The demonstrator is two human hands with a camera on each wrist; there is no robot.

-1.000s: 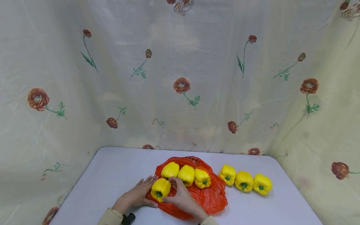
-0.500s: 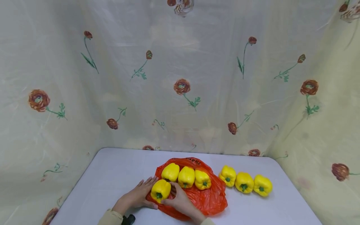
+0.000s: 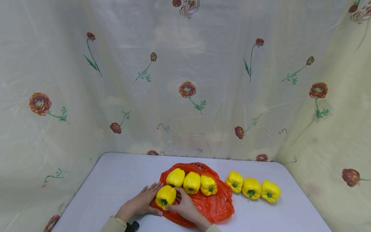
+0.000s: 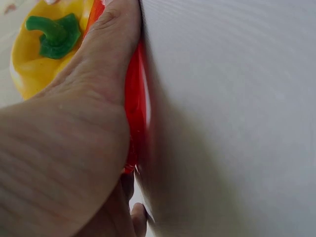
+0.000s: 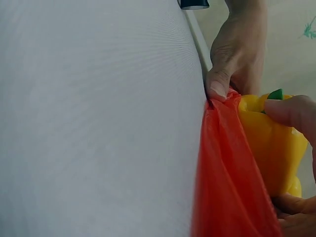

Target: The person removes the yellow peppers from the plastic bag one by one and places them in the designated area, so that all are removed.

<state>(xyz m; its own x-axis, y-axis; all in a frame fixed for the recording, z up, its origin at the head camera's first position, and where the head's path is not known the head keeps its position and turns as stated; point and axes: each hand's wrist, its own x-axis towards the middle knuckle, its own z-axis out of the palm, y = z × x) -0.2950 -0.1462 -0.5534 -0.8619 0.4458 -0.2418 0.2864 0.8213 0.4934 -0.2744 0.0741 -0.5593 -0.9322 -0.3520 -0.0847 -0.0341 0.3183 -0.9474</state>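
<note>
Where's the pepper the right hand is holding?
In the head view, the pepper is low, left of centre, between the left hand and right hand, at the left edge of the red bag.

Held yellow bell pepper point(image 3: 165, 196): left side obstructed by the left hand point(image 3: 144, 200), right side by the right hand point(image 3: 185, 206), which grips it. Rear approach barred by a row of three bell peppers on the bag point(image 3: 192, 182). Right of the right hand, the bare near part of the red plastic bag point(image 3: 217, 206) admits passage. Outer trio of bell peppers point(image 3: 251, 188) forms a further obstruction at right; the white tabletop point(image 3: 121, 175) affords wide clearance left of the hands.
</note>
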